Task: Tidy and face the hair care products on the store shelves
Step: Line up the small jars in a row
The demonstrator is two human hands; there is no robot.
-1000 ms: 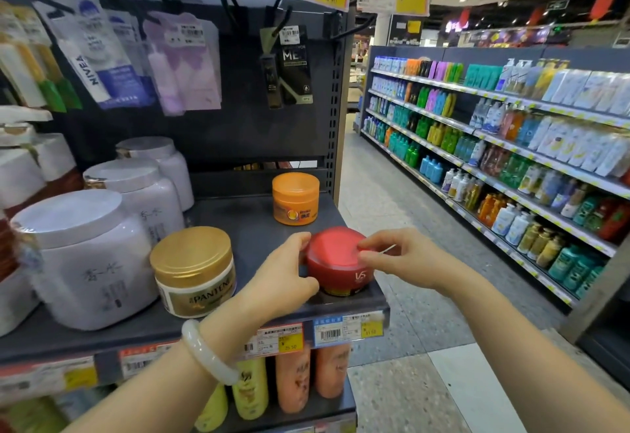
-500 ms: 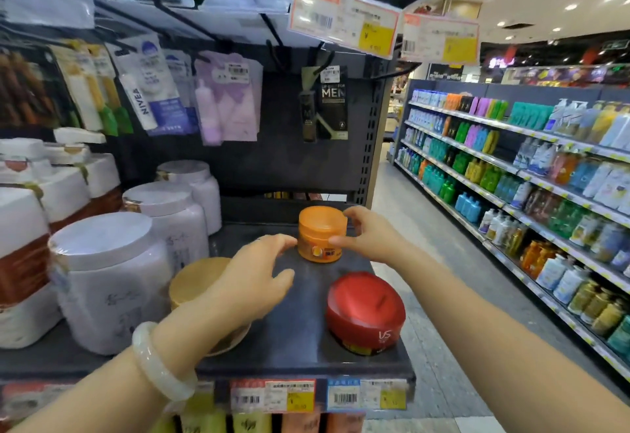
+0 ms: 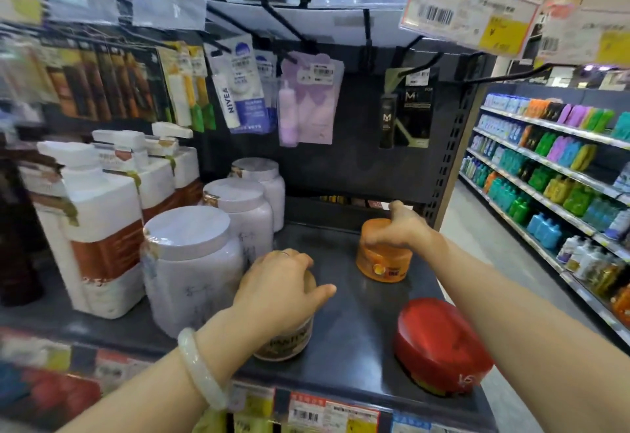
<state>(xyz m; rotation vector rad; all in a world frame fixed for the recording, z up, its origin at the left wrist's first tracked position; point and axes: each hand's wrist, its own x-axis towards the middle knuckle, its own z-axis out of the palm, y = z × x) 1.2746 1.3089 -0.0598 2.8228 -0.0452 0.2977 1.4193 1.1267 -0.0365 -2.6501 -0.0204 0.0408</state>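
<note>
On the dark shelf [image 3: 354, 323] my left hand [image 3: 278, 287] grips the gold lid of a Pantene jar [image 3: 289, 340] from above, hiding most of the lid. My right hand [image 3: 397, 226] is curled over the top of an orange jar [image 3: 383, 262] further back on the shelf. A red-lidded VS jar [image 3: 439, 344] stands untouched at the shelf's front right corner, tilted toward the edge in this wide view.
Three white tubs [image 3: 191, 262] line the shelf to the left, with tall white and brown pump bottles [image 3: 99, 228] beyond them. Hanging sachets [image 3: 238, 91] and price tags [image 3: 467, 9] overhang the shelf. An aisle of bottles [image 3: 552, 176] runs on the right.
Both hands left the red jar. My right hand went back to the orange jar and now closes over its top. My left hand dropped onto the gold Pantene lid.
</note>
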